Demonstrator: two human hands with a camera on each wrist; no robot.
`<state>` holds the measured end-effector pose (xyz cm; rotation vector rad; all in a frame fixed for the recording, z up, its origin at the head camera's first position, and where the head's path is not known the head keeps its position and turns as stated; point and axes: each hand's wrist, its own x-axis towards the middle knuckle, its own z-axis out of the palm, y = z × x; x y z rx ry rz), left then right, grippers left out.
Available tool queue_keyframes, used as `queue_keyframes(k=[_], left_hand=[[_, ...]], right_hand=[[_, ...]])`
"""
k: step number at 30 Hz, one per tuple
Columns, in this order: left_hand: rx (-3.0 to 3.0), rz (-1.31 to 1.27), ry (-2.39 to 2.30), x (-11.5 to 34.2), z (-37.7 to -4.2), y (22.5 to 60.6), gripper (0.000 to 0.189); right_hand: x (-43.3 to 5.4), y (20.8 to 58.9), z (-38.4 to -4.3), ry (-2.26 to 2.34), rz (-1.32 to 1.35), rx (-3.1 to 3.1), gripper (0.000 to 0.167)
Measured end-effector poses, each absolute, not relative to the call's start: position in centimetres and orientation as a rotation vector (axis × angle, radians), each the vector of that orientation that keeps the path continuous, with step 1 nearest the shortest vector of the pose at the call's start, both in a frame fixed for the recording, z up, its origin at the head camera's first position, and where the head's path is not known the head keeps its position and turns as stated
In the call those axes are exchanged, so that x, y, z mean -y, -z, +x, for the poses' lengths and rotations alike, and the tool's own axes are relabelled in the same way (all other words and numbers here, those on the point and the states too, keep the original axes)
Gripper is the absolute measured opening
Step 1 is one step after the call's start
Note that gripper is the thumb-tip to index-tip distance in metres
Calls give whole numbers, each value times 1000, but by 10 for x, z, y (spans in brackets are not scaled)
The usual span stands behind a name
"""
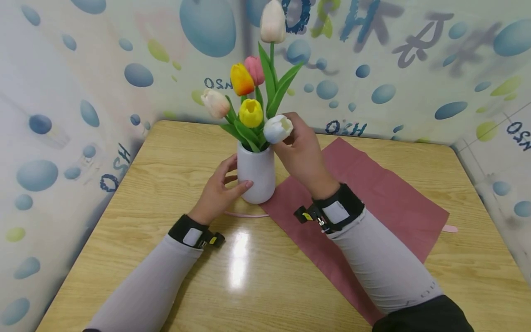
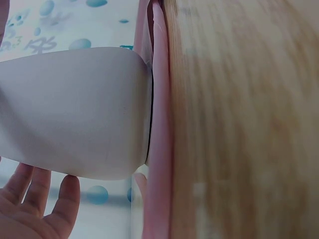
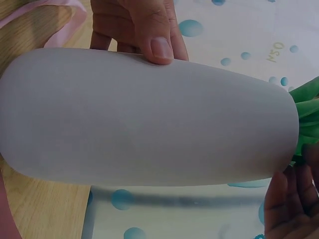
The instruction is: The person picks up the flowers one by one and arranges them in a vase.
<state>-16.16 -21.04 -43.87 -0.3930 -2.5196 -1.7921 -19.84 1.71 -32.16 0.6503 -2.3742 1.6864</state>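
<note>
A white vase (image 1: 257, 173) stands upright on the table, with several tulips in its mouth. My left hand (image 1: 217, 191) holds the vase from the left, thumb on its front and fingers at its side. At the rim's right side, my right hand (image 1: 304, 154) pinches a white tulip (image 1: 278, 129) just below its bloom; the fingertips are partly hidden. A yellow tulip (image 1: 250, 113), an orange-yellow one (image 1: 242, 80), a pink one (image 1: 255, 70) and a pale one (image 1: 215, 103) cluster together, while another pale tulip (image 1: 272, 22) rises tall above them. Green leaves (image 3: 308, 112) fill the vase mouth in the right wrist view.
A dusty-red sheet of wrapping paper (image 1: 386, 198) lies right of the vase, partly under my right forearm. A pink ribbon (image 1: 249, 215) shows at the vase's foot, and a pink strip end (image 1: 450, 228) pokes out past the sheet. A patterned backdrop (image 1: 166, 27) borders the wooden table (image 1: 207, 290).
</note>
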Motion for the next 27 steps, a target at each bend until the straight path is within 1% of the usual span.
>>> queue_keyframes(k=[9, 13, 17, 27], left_hand=[[2519, -389, 1793, 209, -162, 438, 76], [2524, -383, 1794, 209, -162, 437, 76], [2523, -385, 1791, 209, -162, 437, 76], [2520, -372, 1796, 208, -163, 439, 76]], right_hand=[[-17, 326, -198, -1605, 649, 2425, 27], [-18, 330, -197, -1588, 656, 2422, 31], [-20, 333, -196, -1619, 662, 2397, 39], [-24, 339, -197, -1649, 696, 2372, 39]])
